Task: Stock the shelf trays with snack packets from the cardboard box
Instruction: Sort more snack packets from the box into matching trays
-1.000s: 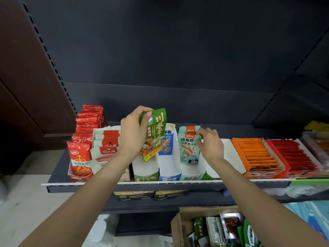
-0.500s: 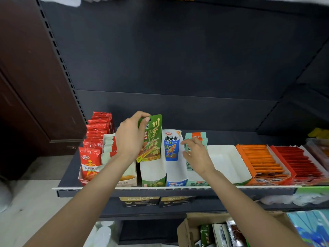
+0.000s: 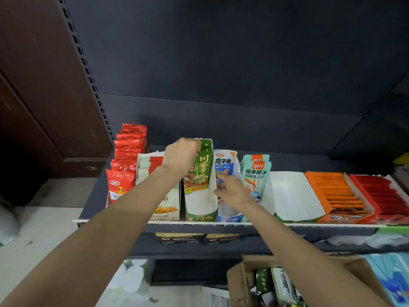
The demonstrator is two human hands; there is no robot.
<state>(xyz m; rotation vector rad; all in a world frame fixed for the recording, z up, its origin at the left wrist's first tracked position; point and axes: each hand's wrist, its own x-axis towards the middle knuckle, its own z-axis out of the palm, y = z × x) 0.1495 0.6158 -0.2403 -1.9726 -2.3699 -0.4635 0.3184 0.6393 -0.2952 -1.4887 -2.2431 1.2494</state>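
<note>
Your left hand (image 3: 181, 158) pinches the green packet (image 3: 199, 171) by its top, lowering it into the green tray (image 3: 200, 204); your right hand (image 3: 230, 189), fingers loosely extended, steadies the tray wall.

A dark slotted metal upright (image 3: 85, 63) runs down the left edge of the matte black back panel (image 3: 221, 63), beside a brown wooden wall panel (image 3: 33, 85). Below, pale speckled flooring (image 3: 44, 231) carries what appear to be white plastic-wrapped bundles (image 3: 130, 278).
</note>
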